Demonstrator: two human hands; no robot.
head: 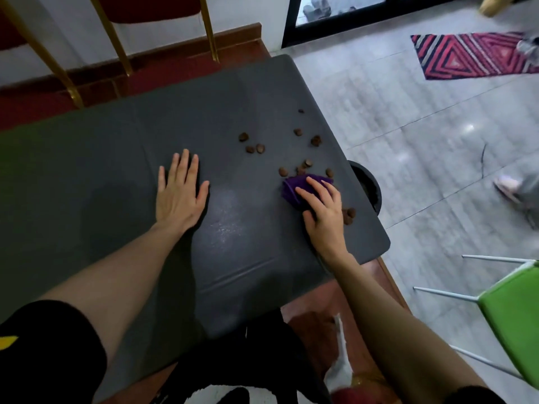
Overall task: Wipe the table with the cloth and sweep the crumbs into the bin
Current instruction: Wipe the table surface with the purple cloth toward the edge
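The right hand [322, 207] pressed one purple cloth [294, 188] to the grey table [122, 158], fingers curled over it, near the right edge. The single black bin [368, 185] sat just beyond that edge, to the hand's right. Roughly fifteen crumbs [259, 148] lay scattered ahead, blur allowing no firmer count. The left hand [179, 192] rested flat, fingers spread, farther from the bin.

I count about fourteen brown crumbs [260, 148], one purple cloth [294, 189], one black bin [368, 186], two hands [180, 196].
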